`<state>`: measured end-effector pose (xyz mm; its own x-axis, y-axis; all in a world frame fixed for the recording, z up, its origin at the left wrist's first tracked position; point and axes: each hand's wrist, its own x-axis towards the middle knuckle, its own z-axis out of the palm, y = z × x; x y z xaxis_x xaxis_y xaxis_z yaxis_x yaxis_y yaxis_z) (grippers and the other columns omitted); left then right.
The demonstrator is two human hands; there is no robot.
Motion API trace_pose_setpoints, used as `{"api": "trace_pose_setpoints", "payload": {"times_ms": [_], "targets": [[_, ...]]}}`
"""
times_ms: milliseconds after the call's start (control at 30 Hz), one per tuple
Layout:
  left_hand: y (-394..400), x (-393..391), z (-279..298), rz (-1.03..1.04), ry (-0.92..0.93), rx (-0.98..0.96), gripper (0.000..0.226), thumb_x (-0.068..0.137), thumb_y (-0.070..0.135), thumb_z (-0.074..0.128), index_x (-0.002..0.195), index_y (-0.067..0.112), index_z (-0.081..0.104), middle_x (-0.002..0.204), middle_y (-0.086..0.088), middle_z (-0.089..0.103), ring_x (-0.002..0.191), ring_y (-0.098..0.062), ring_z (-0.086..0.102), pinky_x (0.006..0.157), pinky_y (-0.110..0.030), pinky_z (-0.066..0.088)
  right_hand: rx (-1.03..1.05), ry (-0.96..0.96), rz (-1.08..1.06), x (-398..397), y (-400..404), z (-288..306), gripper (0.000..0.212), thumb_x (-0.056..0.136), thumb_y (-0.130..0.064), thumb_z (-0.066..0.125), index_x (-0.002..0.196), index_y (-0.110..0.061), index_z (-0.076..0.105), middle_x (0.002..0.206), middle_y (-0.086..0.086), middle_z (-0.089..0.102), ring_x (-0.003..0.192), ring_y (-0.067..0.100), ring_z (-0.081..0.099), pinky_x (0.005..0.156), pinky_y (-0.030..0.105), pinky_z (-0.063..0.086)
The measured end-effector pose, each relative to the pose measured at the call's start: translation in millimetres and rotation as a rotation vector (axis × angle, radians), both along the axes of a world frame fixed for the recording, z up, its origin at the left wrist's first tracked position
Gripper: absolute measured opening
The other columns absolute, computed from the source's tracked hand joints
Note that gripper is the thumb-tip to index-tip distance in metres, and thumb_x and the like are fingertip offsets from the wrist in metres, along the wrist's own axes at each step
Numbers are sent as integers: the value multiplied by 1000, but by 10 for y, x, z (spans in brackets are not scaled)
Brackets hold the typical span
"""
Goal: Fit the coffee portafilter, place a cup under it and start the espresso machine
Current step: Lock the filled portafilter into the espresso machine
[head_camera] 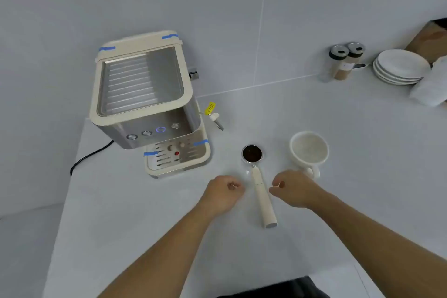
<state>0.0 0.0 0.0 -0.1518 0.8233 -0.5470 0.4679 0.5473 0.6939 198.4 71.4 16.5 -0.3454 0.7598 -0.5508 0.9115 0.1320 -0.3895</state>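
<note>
A cream and steel espresso machine [142,94] stands at the back left of the white counter, one of its front buttons lit blue. The portafilter [260,186] lies flat on the counter to the machine's right, its basket full of dark coffee grounds and its cream handle pointing towards me. A white cup [309,149] stands upright and empty to the right of the basket. My left hand [222,192] rests left of the handle with fingers curled, holding nothing. My right hand [294,191] rests right of the handle, also curled and holding nothing.
The steam wand [216,120] with a yellow tag sticks out on the machine's right side. A black power cord [89,155] trails off the counter's left edge. Two spice jars [343,61], a stack of white plates [399,66] and a white cloth [431,87] sit at the back right.
</note>
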Motion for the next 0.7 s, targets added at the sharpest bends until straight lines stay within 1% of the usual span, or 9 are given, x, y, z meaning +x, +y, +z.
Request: {"api": "trace_pose_setpoints", "payload": {"times_ms": [67,133,267,300,367,400,467,600,700], "targets": [[72,60,-10,68,-18,6,21,86,29,64,102,19,74,90,1,70,77,-13,64,60,-17,47,-39,46,-66,14,-58,-51,34,90,-37,61,115,-17,68,106,-4,60,95,15,57,82,26,47],[130,122,-31,110,-39,0,20,85,28,64,97,17,76,90,-3,73,76,-15,65,63,-22,49,-54,63,-107,21,-151,-121,33,88,-37,63,114,-16,69,101,-4,57,92,15,56,76,25,45],[227,228,-56,158,-65,-23,20,83,30,64,92,18,77,84,-2,75,73,-15,65,69,-25,50,-86,98,-196,3,-247,-209,34,83,-43,66,108,-19,70,97,-5,61,84,14,58,61,20,40],[254,252,-73,166,-71,-27,20,82,31,64,88,16,77,80,-2,74,71,-16,64,69,-26,51,-97,98,-199,-7,-266,-223,35,82,-44,67,107,-20,70,98,-4,62,83,14,59,59,20,40],[318,305,-96,171,-81,-41,24,78,32,64,82,11,74,73,-6,72,70,-26,65,73,-32,55,-108,104,-197,-27,-293,-259,35,79,-44,69,104,-19,70,99,-3,64,84,15,60,58,21,41],[338,324,-101,173,-83,-46,25,76,33,64,81,10,74,75,-9,74,75,-30,69,78,-38,59,-113,112,-203,-45,-300,-265,34,78,-43,69,102,-18,70,98,-3,64,84,16,61,57,21,41],[370,359,-118,178,-93,-55,25,76,32,64,81,10,74,80,-9,76,84,-31,72,84,-46,59,-130,126,-219,-66,-293,-276,32,78,-40,70,98,-16,69,94,-3,64,82,16,60,56,22,42],[399,386,-133,198,-100,-68,25,76,29,65,84,8,75,83,-10,77,86,-31,73,83,-49,59,-157,121,-247,-100,-280,-294,28,77,-36,69,94,-14,66,86,-3,60,75,15,57,53,23,39],[424,384,-148,219,-119,-77,21,77,26,65,81,8,74,82,-11,77,82,-31,73,82,-48,59,-158,110,-250,-112,-283,-303,28,77,-34,68,93,-12,65,90,2,64,76,19,58,53,25,40]]}}
